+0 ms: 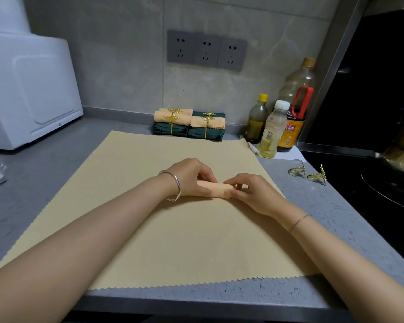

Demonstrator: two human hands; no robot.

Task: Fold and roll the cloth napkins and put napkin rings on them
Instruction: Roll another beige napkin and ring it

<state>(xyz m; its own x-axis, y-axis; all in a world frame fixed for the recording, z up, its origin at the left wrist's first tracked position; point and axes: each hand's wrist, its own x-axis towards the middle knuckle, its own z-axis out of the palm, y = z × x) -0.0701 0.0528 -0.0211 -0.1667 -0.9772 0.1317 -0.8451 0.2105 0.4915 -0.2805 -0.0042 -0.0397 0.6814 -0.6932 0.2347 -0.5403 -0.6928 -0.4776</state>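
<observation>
**On the beige cloth: a napkin roll held at both ends**

At the middle of the large beige cloth (149, 229), which is spread over the grey countertop (324, 217), a small peach napkin roll (216, 188) is seen from the head camera, held down between both hands. Its left end is gripped by the left hand (191, 176), whose fingers are curled over it. Its right end is pinched by the right hand (254, 194).

The roll's long axis is laid left to right, across the body, so each end is met by one hand. Whether the last edge is tucked under cannot be told, since it is hidden by the fingers.

Two loose gold napkin rings (296, 170) lie on the counter well off to the right, nearer the right hand. A ring would probably be fetched by that hand and slid over the roll's right end. Finished ringed rolls (189, 124) are stacked by the wall.
</observation>
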